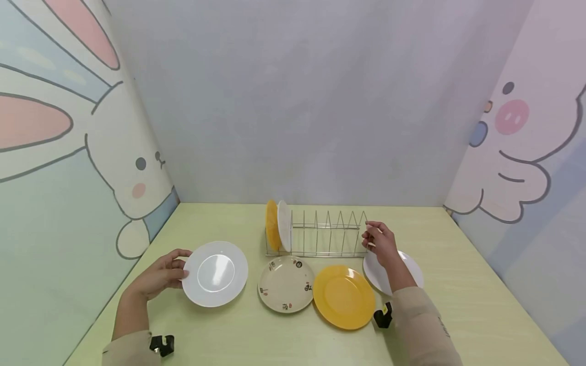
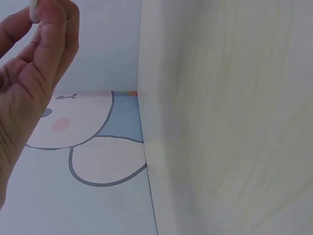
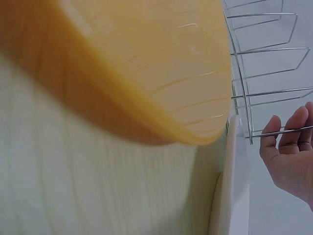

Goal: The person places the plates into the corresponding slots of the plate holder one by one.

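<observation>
My left hand (image 1: pixel 160 274) pinches the left rim of a white plate (image 1: pixel 208 274), which is tilted, its inner face showing. In the left wrist view, only a sliver of that plate (image 2: pixel 33 11) shows between the fingertips. A wire dish rack (image 1: pixel 329 254) stands at the back of the table, and my right hand (image 1: pixel 383 246) grips its right end, fingers curled at the end wire in the right wrist view. A yellow plate (image 1: pixel 272 226) and a white plate (image 1: pixel 284 226) stand upright in the rack's left slots.
In front of the rack lie a cream patterned plate (image 1: pixel 286 284), a yellow plate (image 1: pixel 343 297) and a white plate (image 1: pixel 409 269), partly hidden under my right forearm. Walls with cartoon animals border the pale table (image 1: pixel 256 345) left and right; a plain grey wall (image 1: pixel 293 112) rises behind.
</observation>
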The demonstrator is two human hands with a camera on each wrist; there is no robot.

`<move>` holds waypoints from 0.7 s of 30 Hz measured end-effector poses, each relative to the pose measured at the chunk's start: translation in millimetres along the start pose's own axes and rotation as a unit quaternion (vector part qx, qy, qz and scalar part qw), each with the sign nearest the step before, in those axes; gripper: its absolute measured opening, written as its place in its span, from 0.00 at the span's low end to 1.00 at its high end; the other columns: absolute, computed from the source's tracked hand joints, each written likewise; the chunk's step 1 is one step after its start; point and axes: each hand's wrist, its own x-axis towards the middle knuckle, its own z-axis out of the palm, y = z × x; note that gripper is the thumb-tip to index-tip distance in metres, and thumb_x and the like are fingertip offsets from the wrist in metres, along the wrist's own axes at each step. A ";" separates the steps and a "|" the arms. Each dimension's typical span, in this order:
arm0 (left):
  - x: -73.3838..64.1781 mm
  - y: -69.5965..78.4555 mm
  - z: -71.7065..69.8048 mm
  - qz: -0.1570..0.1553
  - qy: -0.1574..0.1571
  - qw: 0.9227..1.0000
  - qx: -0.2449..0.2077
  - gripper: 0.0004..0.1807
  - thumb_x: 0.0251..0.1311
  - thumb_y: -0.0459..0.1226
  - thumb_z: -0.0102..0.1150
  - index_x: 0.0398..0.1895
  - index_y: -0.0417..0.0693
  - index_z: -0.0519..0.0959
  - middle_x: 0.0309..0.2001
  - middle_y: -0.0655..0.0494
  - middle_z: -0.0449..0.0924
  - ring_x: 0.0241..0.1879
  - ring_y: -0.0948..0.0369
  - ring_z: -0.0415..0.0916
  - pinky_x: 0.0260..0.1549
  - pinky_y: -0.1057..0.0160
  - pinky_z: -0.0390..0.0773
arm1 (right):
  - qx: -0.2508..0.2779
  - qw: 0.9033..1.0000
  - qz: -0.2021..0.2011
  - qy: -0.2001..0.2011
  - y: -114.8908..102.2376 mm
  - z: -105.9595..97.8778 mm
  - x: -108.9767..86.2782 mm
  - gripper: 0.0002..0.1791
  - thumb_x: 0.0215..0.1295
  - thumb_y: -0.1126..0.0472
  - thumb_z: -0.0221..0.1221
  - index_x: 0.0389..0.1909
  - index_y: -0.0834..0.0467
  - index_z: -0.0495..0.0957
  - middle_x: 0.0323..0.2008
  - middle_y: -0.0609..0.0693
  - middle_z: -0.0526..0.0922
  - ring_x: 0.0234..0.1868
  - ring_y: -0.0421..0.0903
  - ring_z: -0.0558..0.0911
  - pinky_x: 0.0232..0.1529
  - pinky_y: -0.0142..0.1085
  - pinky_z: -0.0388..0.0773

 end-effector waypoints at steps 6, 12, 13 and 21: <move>-1.7 1.3 1.0 -0.005 0.000 1.000 -0.010 0.26 0.59 0.27 0.54 0.58 0.31 0.57 0.37 0.45 0.74 0.35 0.54 0.76 0.33 0.52 0.80 | -0.002 1.000 -0.001 0.005 0.0 -0.6 0.5 0.09 0.70 0.60 0.50 0.47 0.57 0.68 0.26 0.50 0.75 0.24 0.42 0.73 0.30 0.34 0.76; -2.2 -2.5 3.9 0.019 0.024 0.999 -0.019 0.23 0.60 0.27 0.53 0.57 0.35 0.60 0.36 0.46 0.73 0.34 0.54 0.77 0.34 0.52 0.80 | -0.001 1.000 0.003 0.006 0.7 0.3 1.8 0.09 0.70 0.60 0.50 0.48 0.58 0.68 0.26 0.50 0.75 0.25 0.42 0.73 0.29 0.34 0.76; -1.2 -3.1 5.3 0.024 0.030 0.999 -0.020 0.23 0.60 0.27 0.53 0.57 0.35 0.60 0.37 0.46 0.73 0.34 0.53 0.77 0.34 0.52 0.80 | -0.002 1.000 0.002 0.007 0.8 -0.2 1.8 0.10 0.70 0.60 0.50 0.48 0.58 0.68 0.26 0.50 0.75 0.25 0.42 0.73 0.29 0.34 0.76; 6.9 -3.1 21.7 0.030 0.091 0.995 -0.033 0.26 0.60 0.25 0.53 0.59 0.30 0.57 0.38 0.45 0.74 0.32 0.53 0.78 0.32 0.54 0.80 | -0.003 1.000 -0.005 0.005 0.7 -0.8 0.6 0.14 0.71 0.60 0.49 0.53 0.62 0.67 0.25 0.49 0.75 0.24 0.41 0.73 0.30 0.34 0.76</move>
